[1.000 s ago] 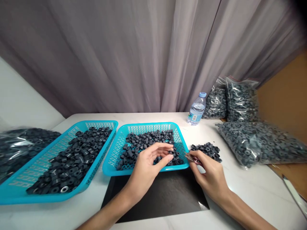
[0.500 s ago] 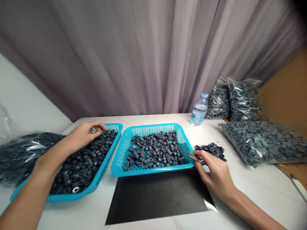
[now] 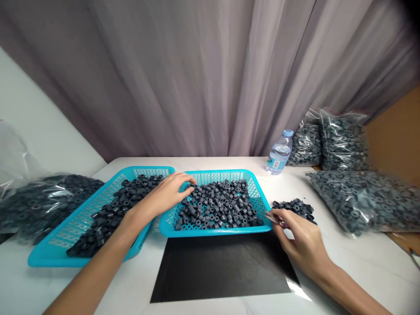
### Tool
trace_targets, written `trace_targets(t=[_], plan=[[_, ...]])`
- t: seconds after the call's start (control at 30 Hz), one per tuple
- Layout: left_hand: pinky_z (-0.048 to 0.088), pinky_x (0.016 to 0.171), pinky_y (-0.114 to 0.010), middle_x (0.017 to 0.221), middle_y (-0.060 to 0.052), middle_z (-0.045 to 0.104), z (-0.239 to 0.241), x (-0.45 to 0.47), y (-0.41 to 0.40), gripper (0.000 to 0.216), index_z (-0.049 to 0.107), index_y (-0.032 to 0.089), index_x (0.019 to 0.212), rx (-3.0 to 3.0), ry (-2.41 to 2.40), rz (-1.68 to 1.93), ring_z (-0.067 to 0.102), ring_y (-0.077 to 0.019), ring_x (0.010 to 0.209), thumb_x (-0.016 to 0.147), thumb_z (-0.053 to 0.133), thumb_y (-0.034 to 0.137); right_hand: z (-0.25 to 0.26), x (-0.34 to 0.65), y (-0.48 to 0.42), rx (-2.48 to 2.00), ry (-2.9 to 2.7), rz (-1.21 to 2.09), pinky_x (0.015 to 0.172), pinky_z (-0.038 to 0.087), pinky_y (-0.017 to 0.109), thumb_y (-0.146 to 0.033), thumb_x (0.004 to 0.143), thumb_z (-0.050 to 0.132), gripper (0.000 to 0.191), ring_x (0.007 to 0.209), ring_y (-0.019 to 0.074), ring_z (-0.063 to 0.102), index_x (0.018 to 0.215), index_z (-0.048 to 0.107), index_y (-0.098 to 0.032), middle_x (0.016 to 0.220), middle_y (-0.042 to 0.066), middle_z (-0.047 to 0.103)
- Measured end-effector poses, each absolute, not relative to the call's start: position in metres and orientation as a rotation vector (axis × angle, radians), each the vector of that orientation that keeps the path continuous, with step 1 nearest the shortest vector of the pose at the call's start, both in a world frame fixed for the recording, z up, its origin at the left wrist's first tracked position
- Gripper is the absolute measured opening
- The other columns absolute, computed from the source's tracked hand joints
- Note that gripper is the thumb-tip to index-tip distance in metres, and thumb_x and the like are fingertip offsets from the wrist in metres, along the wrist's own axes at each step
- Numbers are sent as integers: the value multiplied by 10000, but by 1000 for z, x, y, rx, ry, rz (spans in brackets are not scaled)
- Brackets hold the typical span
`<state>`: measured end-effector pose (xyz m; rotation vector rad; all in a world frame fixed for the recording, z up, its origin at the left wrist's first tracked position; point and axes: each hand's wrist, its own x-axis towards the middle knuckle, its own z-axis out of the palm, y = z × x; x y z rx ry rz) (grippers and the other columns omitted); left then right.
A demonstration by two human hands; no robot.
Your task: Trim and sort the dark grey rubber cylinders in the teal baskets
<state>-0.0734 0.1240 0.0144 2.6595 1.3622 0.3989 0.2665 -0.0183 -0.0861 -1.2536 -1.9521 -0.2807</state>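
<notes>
My left hand (image 3: pixel 172 191) hangs over the left rim of the middle blue basket (image 3: pixel 216 233), thumb and forefinger curled close together. Whatever is between its fingertips blends with the dark pieces behind. Small dark grey ring-like plastic pieces (image 3: pixel 216 205) fill much of this basket. My right hand (image 3: pixel 300 234) is at the basket's right front corner, fingers closed on a small shiny pointed tool (image 3: pixel 271 216), mostly hidden. Beyond that hand lies a loose pile of dark pieces (image 3: pixel 298 206). Under my left forearm is a second blue basket (image 3: pixel 62 245), with a heap of similar pieces.
A black sheet (image 3: pixel 223 271) lies in front of the middle basket. A water bottle (image 3: pixel 280 153) stands behind, near upright bags of pieces (image 3: pixel 343 142). Another full bag (image 3: pixel 364 199) lies at right, and one (image 3: pixel 59 201) at far left. A grey curtain (image 3: pixel 183 78) hangs behind the table.
My left hand has moved right, from the far end of the left basket to the middle basket's rim. My right hand keeps its hold beside the basket. The view has shifted slightly left.
</notes>
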Motion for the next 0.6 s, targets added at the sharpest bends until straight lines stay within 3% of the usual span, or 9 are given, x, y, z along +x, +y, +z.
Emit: trace_targets(t=[0.1,0.4,0.6], plan=[[376,1079,-449,1193,-83,692,4,-67,129,279,671,214,1121,2706,1359,371,563,-293,1187,963,478,340,-86,267,-19,-1249,-1955,-280,617,485,266,-152,974,511,136,676,149,665,1078,595,-175,827,37,697],[428,946,-423,969,-63,648,7,-59,119,97,658,207,886,2775,1269,233,594,-279,1003,914,597,278,-85,266,-19,-1245,-1949,-243,608,492,270,-167,979,498,142,671,152,670,1067,607,-183,820,40,701],[425,917,-436,955,-91,646,-1,-56,118,152,665,199,879,2828,1289,272,586,-290,965,940,585,313,-85,267,-20,-1254,-1956,-217,625,504,274,-151,973,491,161,699,157,681,1079,609,-182,840,48,708]])
